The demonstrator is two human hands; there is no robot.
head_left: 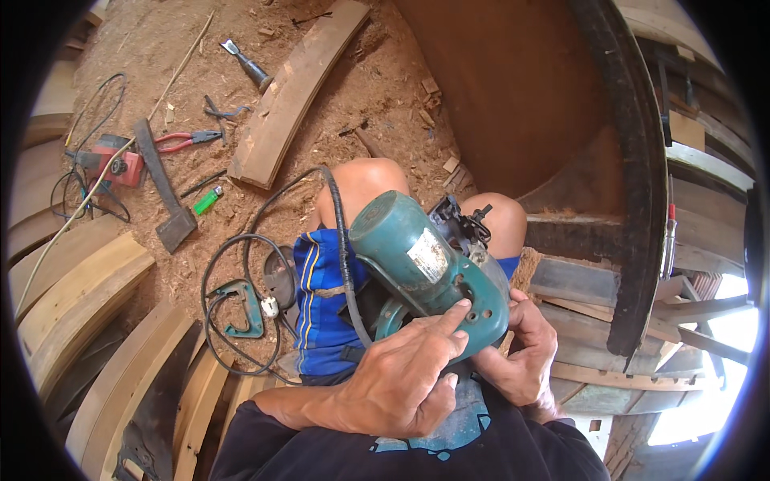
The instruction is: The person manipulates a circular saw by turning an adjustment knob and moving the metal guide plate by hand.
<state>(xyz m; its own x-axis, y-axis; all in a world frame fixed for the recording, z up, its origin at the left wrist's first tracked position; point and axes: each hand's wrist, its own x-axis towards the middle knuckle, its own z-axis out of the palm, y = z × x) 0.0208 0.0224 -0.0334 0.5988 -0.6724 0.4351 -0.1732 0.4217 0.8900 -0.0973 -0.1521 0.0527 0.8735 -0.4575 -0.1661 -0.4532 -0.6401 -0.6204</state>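
Left hand (405, 373) and right hand (521, 357) are both at the rounded end of a large teal-green power tool with a barrel-shaped motor housing (417, 252), but neither is plainly clamped. On the left, the index finger rests beside the holes in the casing, with the thumb clear of it. On the right, the fingers curl at the casing's edge; how firmly they hold is hidden.

The tool lies tilted over the person's lap, above blue shorts with yellow stripes (321, 305). This looks like checking or fitting the casing, so steady support matters most: the right hand would do well to brace the rounded end while the left fingertip feels each hole for grit and alignment. Pressure should stay light, and the black metal fittings (461, 226) at the far side are best kept off the bare knee.

A thick black power cord (337, 224) arches past the motor and loops on the sawdust-covered floor (393, 96). A pale plug (270, 307) lies among the loops, beside a teal D-shaped plastic piece (249, 317). Before any finger goes deeper, confirming that the tool's own plug is out would be prudent.
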